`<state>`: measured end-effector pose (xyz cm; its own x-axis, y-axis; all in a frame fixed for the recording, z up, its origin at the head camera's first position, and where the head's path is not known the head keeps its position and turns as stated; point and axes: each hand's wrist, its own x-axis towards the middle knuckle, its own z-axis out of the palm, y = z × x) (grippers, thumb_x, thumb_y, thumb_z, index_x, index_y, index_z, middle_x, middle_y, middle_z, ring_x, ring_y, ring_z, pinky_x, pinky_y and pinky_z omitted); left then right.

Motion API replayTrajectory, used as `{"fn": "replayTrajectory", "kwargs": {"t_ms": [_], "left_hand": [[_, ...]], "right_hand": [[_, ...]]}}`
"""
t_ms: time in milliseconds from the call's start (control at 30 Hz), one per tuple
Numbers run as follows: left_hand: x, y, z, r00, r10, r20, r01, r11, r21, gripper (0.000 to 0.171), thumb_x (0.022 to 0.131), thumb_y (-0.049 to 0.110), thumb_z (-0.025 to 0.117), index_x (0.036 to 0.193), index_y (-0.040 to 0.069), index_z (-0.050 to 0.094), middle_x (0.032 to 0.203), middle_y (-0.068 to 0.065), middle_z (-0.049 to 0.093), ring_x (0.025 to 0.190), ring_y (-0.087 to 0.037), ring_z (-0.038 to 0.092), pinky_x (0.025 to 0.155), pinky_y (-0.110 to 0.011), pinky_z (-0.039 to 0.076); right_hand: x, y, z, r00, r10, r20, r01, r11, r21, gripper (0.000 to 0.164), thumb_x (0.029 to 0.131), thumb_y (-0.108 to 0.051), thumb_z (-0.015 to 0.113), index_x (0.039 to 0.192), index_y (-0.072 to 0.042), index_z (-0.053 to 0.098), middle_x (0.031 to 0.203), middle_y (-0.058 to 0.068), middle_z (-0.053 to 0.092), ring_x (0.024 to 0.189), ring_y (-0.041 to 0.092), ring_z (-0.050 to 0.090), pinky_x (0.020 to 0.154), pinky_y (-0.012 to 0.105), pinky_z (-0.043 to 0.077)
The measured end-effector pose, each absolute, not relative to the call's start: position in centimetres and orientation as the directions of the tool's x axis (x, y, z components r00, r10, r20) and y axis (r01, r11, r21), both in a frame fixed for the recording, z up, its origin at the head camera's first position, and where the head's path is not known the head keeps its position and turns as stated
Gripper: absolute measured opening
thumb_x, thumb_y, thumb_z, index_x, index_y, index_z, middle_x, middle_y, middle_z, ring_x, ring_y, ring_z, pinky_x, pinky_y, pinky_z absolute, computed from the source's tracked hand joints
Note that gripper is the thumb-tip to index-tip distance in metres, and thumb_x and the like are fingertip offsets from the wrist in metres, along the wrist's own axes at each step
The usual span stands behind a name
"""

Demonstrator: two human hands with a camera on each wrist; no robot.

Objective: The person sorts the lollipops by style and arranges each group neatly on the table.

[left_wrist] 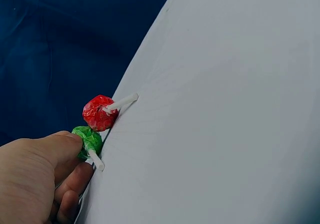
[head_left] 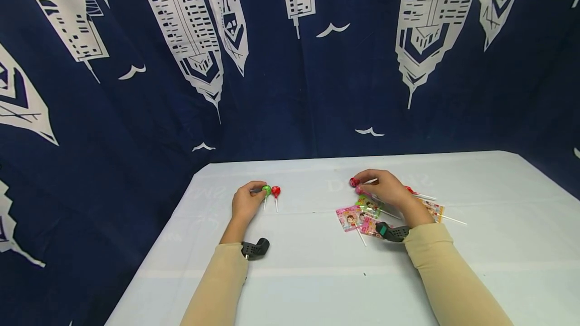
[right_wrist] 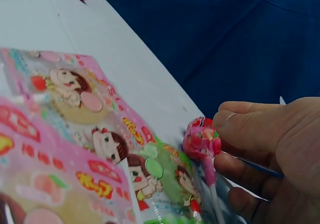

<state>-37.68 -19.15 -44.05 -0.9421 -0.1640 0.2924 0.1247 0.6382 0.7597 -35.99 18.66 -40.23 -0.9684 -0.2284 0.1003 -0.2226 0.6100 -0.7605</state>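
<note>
Green lollipop (head_left: 266, 189) pinched by left hand (head_left: 246, 204); red lollipop (head_left: 276, 191) placed just beside it on white table (head_left: 308, 265). Pinkish-red lollipop (right_wrist: 201, 140) touched by right hand (head_left: 385, 186); whether gripped cannot be told. Pink packets (head_left: 348, 218) and green packet (head_left: 369, 206) strewn near right hand, one pink packet partly hidden by black wristband (head_left: 393, 233). Orange packet (head_left: 436, 210) beside right wrist shown in head view; cartoon girls on packets shown larger in right wrist view. Dark blue cloth (head_left: 272, 114) hung behind table.
</note>
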Motion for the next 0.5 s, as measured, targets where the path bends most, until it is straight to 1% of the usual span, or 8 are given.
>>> {"fn": "replayTrajectory", "kwargs": {"t_ms": [100, 267, 500], "left_hand": [[-37.7, -19.2, -44.1, -0.943, -0.163, 0.291, 0.124, 0.639, 0.759, 0.022, 0.089, 0.017, 0.074, 0.111, 0.017, 0.076, 0.116, -0.006, 0.075, 0.090, -0.020, 0.071, 0.076, -0.033, 0.052], [-37.7, -19.2, -44.1, -0.944, -0.164, 0.287, 0.119, 0.641, 0.758, 0.023, 0.089, 0.017, 0.074, 0.111, 0.017, 0.076, 0.115, -0.005, 0.075, 0.091, -0.020, 0.071, 0.078, -0.033, 0.052], [-37.7, -19.2, -44.1, -0.941, -0.160, 0.298, 0.129, 0.643, 0.754, 0.022, 0.088, 0.017, 0.075, 0.110, 0.016, 0.076, 0.114, -0.006, 0.075, 0.087, -0.019, 0.070, 0.074, -0.030, 0.051]], "right_hand": [[-36.1, 18.8, -40.6, -0.967, -0.237, 0.089, -0.220, 0.613, -0.759, 0.031, 0.096, -0.014, 0.065, 0.126, -0.007, 0.066, 0.127, 0.020, 0.066, 0.112, 0.034, 0.063, 0.091, 0.037, 0.050], [-36.4, 19.0, -41.4, -0.971, -0.228, 0.075, -0.202, 0.604, -0.771, 0.030, 0.096, -0.013, 0.064, 0.126, -0.007, 0.067, 0.128, 0.018, 0.065, 0.107, 0.029, 0.061, 0.084, 0.030, 0.048], [-36.7, 19.1, -41.9, -0.970, -0.224, 0.090, -0.214, 0.627, -0.749, 0.028, 0.096, -0.014, 0.066, 0.123, -0.014, 0.071, 0.132, 0.017, 0.064, 0.100, 0.024, 0.060, 0.082, 0.030, 0.045]]}}
